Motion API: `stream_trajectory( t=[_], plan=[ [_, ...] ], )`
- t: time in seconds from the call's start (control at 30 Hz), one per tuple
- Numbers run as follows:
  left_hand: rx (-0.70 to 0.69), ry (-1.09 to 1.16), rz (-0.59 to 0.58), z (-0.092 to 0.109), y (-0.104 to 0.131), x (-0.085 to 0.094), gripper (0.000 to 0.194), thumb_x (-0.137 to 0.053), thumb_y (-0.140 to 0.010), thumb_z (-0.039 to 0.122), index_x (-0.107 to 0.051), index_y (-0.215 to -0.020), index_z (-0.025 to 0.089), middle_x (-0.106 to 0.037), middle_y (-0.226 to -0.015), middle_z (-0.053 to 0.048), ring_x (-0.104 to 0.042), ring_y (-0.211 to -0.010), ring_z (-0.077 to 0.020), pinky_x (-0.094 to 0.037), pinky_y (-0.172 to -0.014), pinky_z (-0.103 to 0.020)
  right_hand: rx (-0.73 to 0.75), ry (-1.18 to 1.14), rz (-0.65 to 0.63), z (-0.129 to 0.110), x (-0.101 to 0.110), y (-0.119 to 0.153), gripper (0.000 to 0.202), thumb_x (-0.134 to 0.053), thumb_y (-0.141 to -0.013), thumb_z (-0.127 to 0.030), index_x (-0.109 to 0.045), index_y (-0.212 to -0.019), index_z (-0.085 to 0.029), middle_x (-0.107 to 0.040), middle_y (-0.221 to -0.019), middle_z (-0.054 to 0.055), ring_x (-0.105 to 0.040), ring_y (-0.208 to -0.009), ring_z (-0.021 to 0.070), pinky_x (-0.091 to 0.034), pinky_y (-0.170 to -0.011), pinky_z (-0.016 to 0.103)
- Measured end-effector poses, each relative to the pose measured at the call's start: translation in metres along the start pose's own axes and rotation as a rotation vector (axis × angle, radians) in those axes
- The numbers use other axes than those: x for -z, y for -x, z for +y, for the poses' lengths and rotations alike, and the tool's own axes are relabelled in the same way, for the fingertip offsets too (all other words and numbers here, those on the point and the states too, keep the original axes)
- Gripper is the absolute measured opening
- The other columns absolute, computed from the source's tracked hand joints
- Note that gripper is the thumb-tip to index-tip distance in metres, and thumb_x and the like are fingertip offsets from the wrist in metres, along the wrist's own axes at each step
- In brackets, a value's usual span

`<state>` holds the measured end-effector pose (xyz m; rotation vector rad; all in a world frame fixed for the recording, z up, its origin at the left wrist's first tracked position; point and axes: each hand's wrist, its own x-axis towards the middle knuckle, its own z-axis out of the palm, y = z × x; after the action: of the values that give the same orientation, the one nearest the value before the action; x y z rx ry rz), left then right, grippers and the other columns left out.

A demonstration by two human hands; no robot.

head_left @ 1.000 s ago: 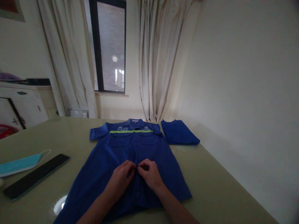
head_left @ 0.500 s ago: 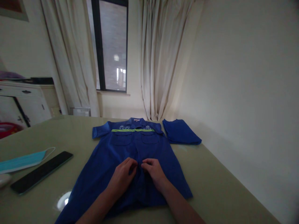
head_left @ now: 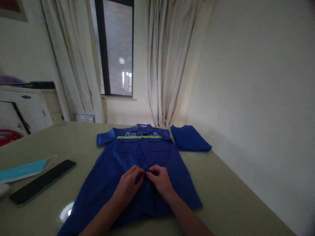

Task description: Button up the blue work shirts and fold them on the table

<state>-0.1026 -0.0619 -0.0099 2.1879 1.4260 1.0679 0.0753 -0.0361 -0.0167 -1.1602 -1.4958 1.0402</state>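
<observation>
A blue short-sleeved work shirt [head_left: 105,178] with a yellow-green stripe across the chest lies front side up on the table, its collar at the far end. Over the middle of its front opening, my left hand [head_left: 131,180] pinches the fabric edge between thumb and fingers. My right hand [head_left: 159,178] pinches the same placket from the other side, its fingertips almost touching those of the left. Whatever small part sits between the fingertips is too small and dark to make out.
A folded blue garment [head_left: 190,137] lies right of the shirt's collar, near the wall. At the left are a dark phone [head_left: 43,182], a light blue face mask [head_left: 23,170] and a white object [head_left: 3,189] cut off by the frame. Curtains [head_left: 167,62] hang behind the table [head_left: 233,200].
My right hand has moved slightly left, bringing its fingertips up to the left hand's at the front opening. The view has shifted a little.
</observation>
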Motion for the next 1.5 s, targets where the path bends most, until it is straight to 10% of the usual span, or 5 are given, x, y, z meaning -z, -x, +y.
stream_trajectory(
  t=[0.53,0.93,1.2,1.33,1.5],
  plan=[
    [0.190,0.182,-0.019,-0.003,-0.003,-0.004,0.010,-0.056,-0.087,0.028,-0.064,-0.091,0.024,-0.074,-0.085,0.000,-0.070,-0.078,-0.0180,-0.051,-0.073,-0.027,-0.110,-0.148,-0.109,0.008,-0.004,-0.002,0.026,-0.073,-0.076,-0.043,-0.073,-0.083,-0.017,-0.068,-0.069,0.001,-0.065,-0.064,0.0182,-0.053,-0.063,0.029],
    [0.363,0.483,-0.105,-0.020,-0.011,-0.003,0.040,-0.065,-0.078,0.058,-0.065,-0.086,0.018,-0.069,-0.075,-0.002,-0.065,-0.072,-0.0192,-0.050,-0.068,-0.029,-0.077,0.024,-0.053,-0.002,-0.003,-0.001,0.015,-0.072,-0.073,-0.033,-0.072,-0.077,-0.018,-0.063,-0.069,0.000,-0.058,-0.063,0.0162,-0.043,-0.049,0.023],
    [0.071,0.002,-0.089,-0.003,0.000,-0.001,0.021,-0.054,-0.092,0.026,-0.063,-0.110,0.028,-0.072,-0.096,0.000,-0.068,-0.084,-0.0177,-0.050,-0.079,-0.028,-0.308,0.012,-0.164,0.001,0.003,-0.011,0.011,-0.071,-0.075,-0.027,-0.075,-0.075,-0.017,-0.064,-0.065,-0.001,-0.051,-0.057,0.0119,-0.040,-0.057,0.024],
    [0.040,-0.180,-0.115,-0.009,0.000,0.003,0.032,-0.039,-0.103,0.036,-0.069,-0.103,0.026,-0.074,-0.099,-0.004,-0.070,-0.093,-0.0209,-0.051,-0.087,-0.033,-0.019,0.170,-0.123,0.001,0.006,-0.005,0.018,-0.060,-0.082,-0.019,-0.077,-0.087,-0.018,-0.071,-0.084,0.003,-0.063,-0.073,0.0164,-0.048,-0.069,0.026],
    [0.063,-0.420,-0.071,-0.035,-0.005,-0.001,0.048,-0.036,-0.101,0.035,-0.053,-0.145,0.021,-0.059,-0.147,-0.010,-0.052,-0.138,-0.0275,-0.038,-0.116,-0.049,0.233,0.502,-0.133,-0.011,0.001,0.004,0.021,-0.056,-0.089,-0.017,-0.074,-0.098,-0.022,-0.074,-0.097,0.004,-0.068,-0.091,0.0176,-0.048,-0.083,0.026]
  ],
)
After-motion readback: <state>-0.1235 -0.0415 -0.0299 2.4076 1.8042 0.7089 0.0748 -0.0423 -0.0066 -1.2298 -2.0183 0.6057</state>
